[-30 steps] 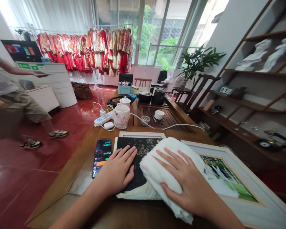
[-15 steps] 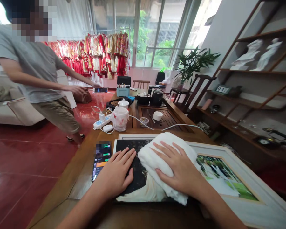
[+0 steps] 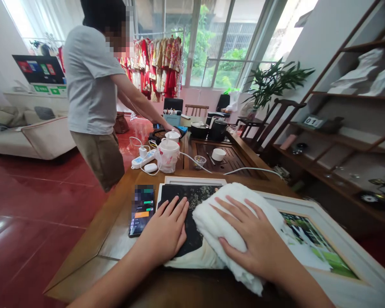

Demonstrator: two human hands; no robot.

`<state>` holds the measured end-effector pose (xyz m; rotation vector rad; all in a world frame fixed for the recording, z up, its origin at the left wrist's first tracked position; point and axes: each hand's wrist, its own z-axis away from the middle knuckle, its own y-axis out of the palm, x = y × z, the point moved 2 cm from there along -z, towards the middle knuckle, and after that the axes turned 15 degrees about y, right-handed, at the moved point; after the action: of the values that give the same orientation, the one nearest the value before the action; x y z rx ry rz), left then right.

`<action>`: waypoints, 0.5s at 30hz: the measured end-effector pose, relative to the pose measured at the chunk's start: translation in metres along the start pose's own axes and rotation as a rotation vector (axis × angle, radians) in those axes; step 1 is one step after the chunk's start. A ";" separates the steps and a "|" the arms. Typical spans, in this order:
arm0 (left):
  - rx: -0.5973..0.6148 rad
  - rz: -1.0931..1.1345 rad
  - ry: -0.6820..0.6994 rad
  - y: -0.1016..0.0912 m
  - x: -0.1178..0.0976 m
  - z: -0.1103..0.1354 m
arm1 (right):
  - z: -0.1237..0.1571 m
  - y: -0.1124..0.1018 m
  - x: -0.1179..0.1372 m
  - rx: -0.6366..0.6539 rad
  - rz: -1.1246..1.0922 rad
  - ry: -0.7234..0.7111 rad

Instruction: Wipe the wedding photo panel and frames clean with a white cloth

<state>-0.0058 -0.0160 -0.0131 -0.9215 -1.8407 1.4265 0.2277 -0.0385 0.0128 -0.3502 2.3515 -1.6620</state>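
Observation:
My left hand [image 3: 165, 229] lies flat with fingers stretched out on the left part of a dark photo panel [image 3: 195, 246]. The panel shows a black area with a pale fabric-like shape along its lower part. On the panel's right side, my right hand [image 3: 252, 235] grips a bunched white towel [image 3: 211, 211] from above, fingers over its top and thumb along its near side. The towel hides much of the panel's right half. A phone [image 3: 142, 214] with a lit screen rests just left of my left hand.
A white-framed wedding photo [image 3: 321, 244] lies at the right, partly under the towel. Beyond are a power strip [image 3: 144, 159], a wrapped white container [image 3: 168, 156] and a tea tray [image 3: 234, 160] on the wooden table [image 3: 112, 239]. A person [image 3: 93, 85] leans over the table's left side.
The towel and my right hand have shifted slightly toward me on the panel. My left hand stays on the panel. The other person has come to the table and reaches over it; the view has turned left.

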 end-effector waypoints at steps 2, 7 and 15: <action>0.001 0.002 0.004 -0.001 -0.001 0.000 | -0.009 0.003 -0.002 0.002 -0.010 0.035; -0.013 0.015 0.020 -0.005 -0.001 0.001 | -0.027 0.009 -0.007 0.012 -0.020 0.098; -0.039 0.074 0.004 -0.005 0.006 0.003 | 0.000 -0.005 0.003 0.067 -0.064 -0.047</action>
<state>-0.0124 -0.0141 -0.0088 -1.0211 -1.8548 1.4364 0.2254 -0.0412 0.0168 -0.4511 2.2673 -1.7367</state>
